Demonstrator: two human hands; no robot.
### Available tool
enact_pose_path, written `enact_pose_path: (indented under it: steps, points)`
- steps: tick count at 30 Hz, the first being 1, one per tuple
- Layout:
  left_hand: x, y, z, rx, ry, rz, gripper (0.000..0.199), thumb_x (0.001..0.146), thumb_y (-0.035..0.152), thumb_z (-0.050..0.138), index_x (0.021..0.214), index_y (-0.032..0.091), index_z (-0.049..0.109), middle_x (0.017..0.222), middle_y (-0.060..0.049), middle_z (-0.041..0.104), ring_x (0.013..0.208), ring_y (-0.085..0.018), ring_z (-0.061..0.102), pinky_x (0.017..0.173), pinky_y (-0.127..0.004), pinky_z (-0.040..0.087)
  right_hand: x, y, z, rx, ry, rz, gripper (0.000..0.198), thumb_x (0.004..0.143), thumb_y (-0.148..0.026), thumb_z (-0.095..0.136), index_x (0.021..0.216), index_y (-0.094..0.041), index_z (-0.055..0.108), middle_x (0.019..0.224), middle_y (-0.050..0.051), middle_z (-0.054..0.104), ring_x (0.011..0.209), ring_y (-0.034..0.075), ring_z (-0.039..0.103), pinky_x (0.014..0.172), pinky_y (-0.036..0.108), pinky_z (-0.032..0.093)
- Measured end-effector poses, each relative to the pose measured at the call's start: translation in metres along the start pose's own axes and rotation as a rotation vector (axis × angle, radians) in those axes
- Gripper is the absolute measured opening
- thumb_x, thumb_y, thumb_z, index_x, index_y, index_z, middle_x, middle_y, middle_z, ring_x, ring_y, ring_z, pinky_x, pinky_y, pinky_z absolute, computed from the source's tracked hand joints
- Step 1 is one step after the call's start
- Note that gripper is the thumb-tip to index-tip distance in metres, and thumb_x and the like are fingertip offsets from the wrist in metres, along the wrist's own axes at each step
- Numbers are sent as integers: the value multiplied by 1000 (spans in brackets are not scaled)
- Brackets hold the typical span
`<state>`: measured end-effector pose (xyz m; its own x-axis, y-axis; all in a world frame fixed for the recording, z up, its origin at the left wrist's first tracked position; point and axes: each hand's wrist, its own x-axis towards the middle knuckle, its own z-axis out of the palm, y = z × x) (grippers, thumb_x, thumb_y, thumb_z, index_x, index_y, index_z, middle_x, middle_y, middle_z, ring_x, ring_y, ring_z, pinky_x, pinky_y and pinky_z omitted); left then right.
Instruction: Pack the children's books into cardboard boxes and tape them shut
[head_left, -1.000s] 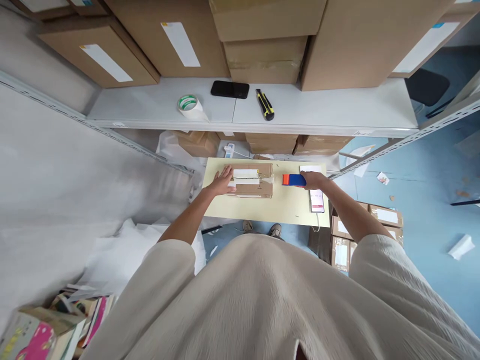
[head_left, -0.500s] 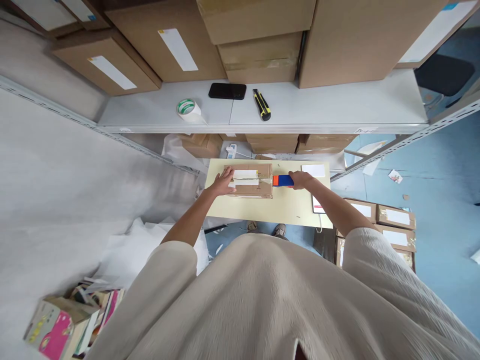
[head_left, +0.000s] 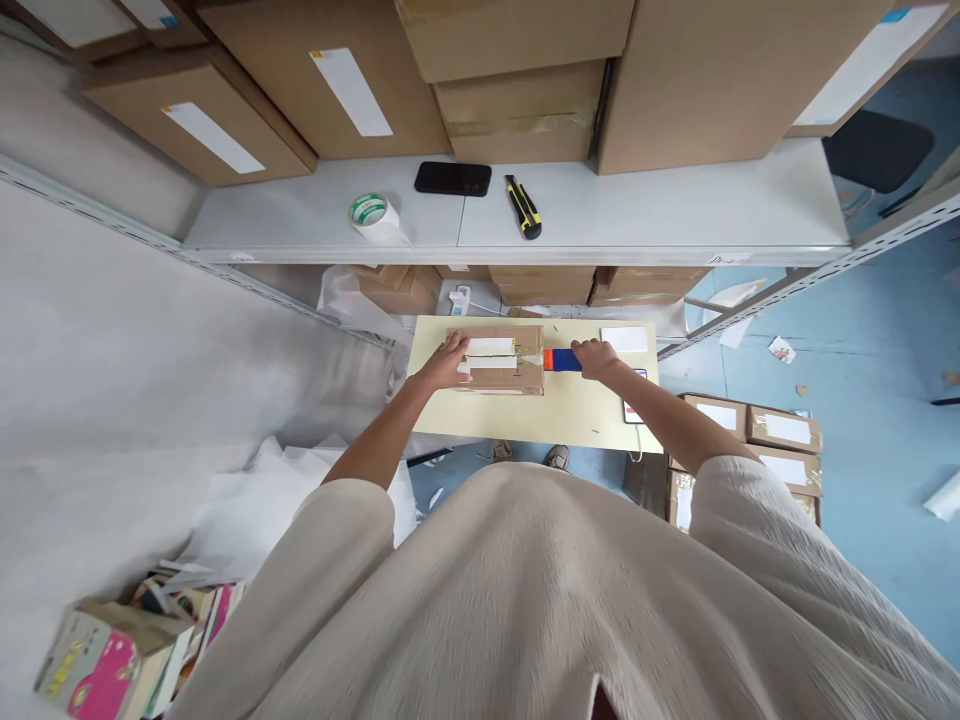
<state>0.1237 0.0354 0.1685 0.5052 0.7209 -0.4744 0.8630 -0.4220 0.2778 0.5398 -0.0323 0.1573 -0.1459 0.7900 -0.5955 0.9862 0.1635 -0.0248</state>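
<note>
Tape dispenser (head_left: pixel 561 360) in right hand (head_left: pixel 595 359) — lengthwise left-right, orange nose at box (head_left: pixel 501 359).

Pale yellow table (head_left: pixel 525 425), cardboard box (head_left: pixel 501 362), white slip (head_left: pixel 624 339), phone (head_left: pixel 634 409) on it.

Bright, even light, soft shadows, sharp centre, strong wide-angle bending at the edges

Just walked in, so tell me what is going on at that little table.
A person stands over a pale yellow table. The left hand lies flat on the left end of a small brown cardboard box with a white label. The right hand grips a blue and orange tape dispenser at the box's right end, where clear tape lies across the top. A phone lies beside the right forearm.
</note>
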Motion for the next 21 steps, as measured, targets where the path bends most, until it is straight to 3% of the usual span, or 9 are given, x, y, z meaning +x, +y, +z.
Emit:
enact_pose_path:
  steps: [6,13,17,21]
  points:
    - [-2,1,2,-8,-22,-22,122,91,55,85,185,11,20,195,-29,3,182,-44,6,144,-51,27,-4,-4,25,71,-60,69,66,93,-30,85,151,-15,59,135,25,78,130,39,74,99,42,58]
    - [0,-3,8,-71,24,10,118,91,58,82,184,17,23,196,-25,4,182,-44,2,143,-56,30,-18,16,55,459,-80,303,73,97,-72,76,143,-15,63,123,22,82,106,33,80,79,35,59]
    - [1,-6,12,-83,46,33,118,91,59,83,184,19,23,196,-24,5,182,-44,3,144,-55,29,-34,15,62,526,-39,353,62,116,-60,40,142,-11,67,124,26,82,103,33,80,78,35,58]
    - [-2,-4,12,-90,66,22,115,92,58,84,184,20,26,197,-22,4,182,-43,4,144,-53,30,-55,0,66,380,38,366,56,116,-47,41,152,-11,64,136,28,78,116,36,78,84,37,58]
